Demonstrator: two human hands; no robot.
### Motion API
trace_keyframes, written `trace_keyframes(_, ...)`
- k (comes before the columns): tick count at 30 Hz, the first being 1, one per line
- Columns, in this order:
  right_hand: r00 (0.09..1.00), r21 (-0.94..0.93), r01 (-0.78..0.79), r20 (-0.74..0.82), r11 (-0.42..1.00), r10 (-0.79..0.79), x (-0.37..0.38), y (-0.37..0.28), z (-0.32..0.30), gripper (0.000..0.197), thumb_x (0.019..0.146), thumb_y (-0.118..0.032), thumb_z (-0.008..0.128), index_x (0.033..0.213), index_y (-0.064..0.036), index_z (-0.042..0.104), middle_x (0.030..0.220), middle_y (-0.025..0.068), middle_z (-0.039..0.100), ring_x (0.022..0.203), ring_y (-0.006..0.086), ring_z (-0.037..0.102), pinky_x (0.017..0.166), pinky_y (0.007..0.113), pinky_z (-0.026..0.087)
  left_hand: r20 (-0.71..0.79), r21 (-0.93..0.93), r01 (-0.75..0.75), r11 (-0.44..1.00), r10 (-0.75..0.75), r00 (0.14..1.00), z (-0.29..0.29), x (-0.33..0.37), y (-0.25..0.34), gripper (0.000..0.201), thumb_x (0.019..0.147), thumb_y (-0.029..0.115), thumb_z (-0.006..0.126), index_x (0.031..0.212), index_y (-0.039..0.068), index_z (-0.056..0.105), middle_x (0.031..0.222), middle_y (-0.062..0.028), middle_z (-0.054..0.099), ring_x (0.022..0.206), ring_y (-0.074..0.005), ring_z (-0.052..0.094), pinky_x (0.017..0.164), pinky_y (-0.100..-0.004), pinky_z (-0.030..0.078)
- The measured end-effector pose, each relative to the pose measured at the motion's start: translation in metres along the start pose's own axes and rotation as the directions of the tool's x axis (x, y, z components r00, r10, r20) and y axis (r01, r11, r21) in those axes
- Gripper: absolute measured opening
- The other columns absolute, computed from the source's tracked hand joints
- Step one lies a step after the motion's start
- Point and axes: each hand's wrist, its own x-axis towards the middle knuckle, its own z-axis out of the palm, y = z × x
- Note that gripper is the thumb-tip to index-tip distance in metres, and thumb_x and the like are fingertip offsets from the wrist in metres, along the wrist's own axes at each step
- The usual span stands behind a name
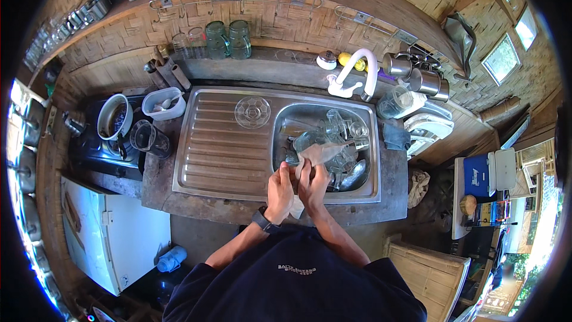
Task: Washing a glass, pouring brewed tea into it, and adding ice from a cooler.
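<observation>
My left hand (pixel 279 194), with a dark watch on the wrist, and my right hand (pixel 314 186) are close together at the near edge of the steel sink (pixel 250 189). Both are closed on a pale, thin cloth (pixel 325 152). One part of it spreads over the basin and another hangs below my fingers. Whether something is wrapped inside I cannot tell. Several clear glasses (pixel 338 121) lie piled in the basin, partly covered by the cloth. A shiny metal piece (pixel 356 175) rests at the basin's right side. On the ribbed drainboard sits a round patterned glass dish (pixel 252 112).
A white curved tap (pixel 372 74) rises behind the basin. Green glass mugs (pixel 239 40) stand on the back ledge. To the left are a white tub (pixel 164 105), a dark jug (pixel 156 141) and a pot (pixel 115 117) on the stove. At right stands a large glass jar (pixel 391 105).
</observation>
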Motion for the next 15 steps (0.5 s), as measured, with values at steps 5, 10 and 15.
trace_keyframes(5, 0.958, -0.117, -0.067, 0.270, 0.991, 0.097, 0.020, 0.045, 0.002, 0.029, 0.098, -0.019, 0.045, 0.099, 0.0073, 0.059, 0.089, 0.0290, 0.064, 0.084, 0.0463, 0.063, 0.069, 0.052, 0.047, -0.022, 0.242, -0.149, 0.959, 0.159, 0.987, 0.011, -0.018, 0.007, 0.052, 0.108, 0.037, 0.034, 0.093, -0.005, 0.061, 0.085, -0.0057, 0.065, 0.081, -0.0111, 0.060, 0.074, -0.0274, 0.048)
trace_keyframes(10, 0.984, 0.006, -0.143, 0.106, 0.990, 0.141, 0.002, 0.006, 0.001, 0.024, 0.099, -0.016, 0.046, 0.104, 0.0030, 0.060, 0.095, 0.0280, 0.061, 0.087, 0.0477, 0.059, 0.074, 0.051, 0.046, 0.006, -0.204, -0.002, 0.979, 0.003, 1.000, 0.003, -0.006, 0.010, 0.043, 0.108, 0.033, 0.035, 0.105, 0.001, 0.062, 0.092, -0.0044, 0.065, 0.084, -0.0121, 0.060, 0.078, -0.0280, 0.048)
trace_keyframes(15, 0.999, 0.014, 0.047, 0.025, 0.999, -0.047, -0.007, 0.013, 0.000, 0.019, 0.096, -0.013, 0.053, 0.104, 0.0027, 0.061, 0.095, 0.0267, 0.062, 0.084, 0.0472, 0.059, 0.071, 0.050, 0.047, 0.108, -0.466, 0.294, 0.835, -0.276, 0.955, 0.006, -0.017, 0.021, 0.037, 0.107, 0.032, 0.038, 0.115, 0.005, 0.062, 0.099, 0.0017, 0.064, 0.088, -0.0106, 0.057, 0.084, -0.0278, 0.045)
